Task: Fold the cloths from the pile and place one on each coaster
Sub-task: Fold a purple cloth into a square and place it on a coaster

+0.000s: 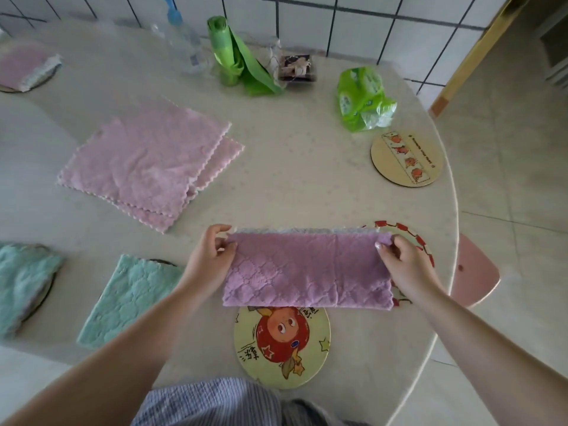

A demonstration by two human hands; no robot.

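While hands [307, 259] work, pale table [307, 167], tiled wall [307, 20]

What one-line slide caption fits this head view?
Both hands, left hand and right hand, pinch a half-folded purple cloth above the cartoon coaster, unfolded pile behind.

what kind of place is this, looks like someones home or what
Most likely a home kitchen or dining corner. A round table stands against a white tiled wall, with household clutter on it: a water bottle, a roll of green bags and cartoon coasters.
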